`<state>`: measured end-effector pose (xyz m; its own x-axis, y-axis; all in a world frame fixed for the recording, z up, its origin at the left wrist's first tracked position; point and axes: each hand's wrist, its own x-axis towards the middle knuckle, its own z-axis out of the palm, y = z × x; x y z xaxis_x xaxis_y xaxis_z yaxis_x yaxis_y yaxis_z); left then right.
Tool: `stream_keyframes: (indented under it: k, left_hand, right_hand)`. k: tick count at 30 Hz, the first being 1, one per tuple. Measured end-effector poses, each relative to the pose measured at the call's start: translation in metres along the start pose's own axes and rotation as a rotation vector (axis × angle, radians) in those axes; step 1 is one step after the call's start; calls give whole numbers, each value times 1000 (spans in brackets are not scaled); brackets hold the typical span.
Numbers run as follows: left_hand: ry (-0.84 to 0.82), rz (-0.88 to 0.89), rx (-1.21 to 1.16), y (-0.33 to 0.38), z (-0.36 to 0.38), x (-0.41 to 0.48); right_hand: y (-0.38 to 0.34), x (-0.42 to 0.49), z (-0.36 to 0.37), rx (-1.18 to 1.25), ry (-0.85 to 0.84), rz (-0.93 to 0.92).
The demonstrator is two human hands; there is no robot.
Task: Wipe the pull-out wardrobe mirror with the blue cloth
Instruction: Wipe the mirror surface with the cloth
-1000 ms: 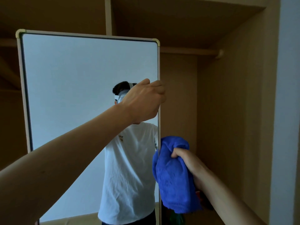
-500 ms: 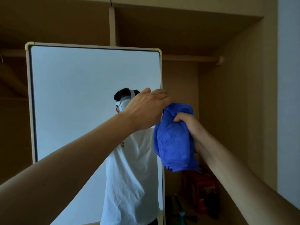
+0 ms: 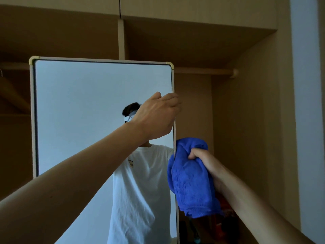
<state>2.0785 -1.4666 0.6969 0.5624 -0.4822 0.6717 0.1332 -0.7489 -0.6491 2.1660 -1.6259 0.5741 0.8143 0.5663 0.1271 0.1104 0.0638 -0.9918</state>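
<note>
This is a home bedroom or dressing area, seen from in front of a built-in wardrobe [image 3: 246, 120] with tan wood-look panels. A bare hanging rail [image 3: 204, 71] crosses its upper part toward 2 o'clock, ending in a round socket on the side panel. A vertical divider [image 3: 121, 39] rises at 12 o'clock under closed top cupboards. At 9 o'clock a wooden clothes hanger [image 3: 12, 92] hangs in a darker compartment. A tall framed mirror [image 3: 88, 103] with brass corner caps stands out from the wardrobe. A plain pale wall [image 3: 306, 103] runs down at 3 o'clock. Dim, blurred red items [image 3: 226, 213] sit low inside at 5 o'clock.
</note>
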Motion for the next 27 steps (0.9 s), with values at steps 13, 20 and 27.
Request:
stream_keyframes:
  k: [13, 20, 27]
  left_hand:
    - [77, -26, -113, -14, -12, 10]
    - [112, -196, -37, -33, -22, 23]
    - [129, -400, -67, -52, -24, 29]
  right_hand:
    - [-89, 21, 7, 119, 16, -198]
    - [-128, 26, 11, 166, 5, -278]
    - [-117, 23, 6, 43, 52, -274]
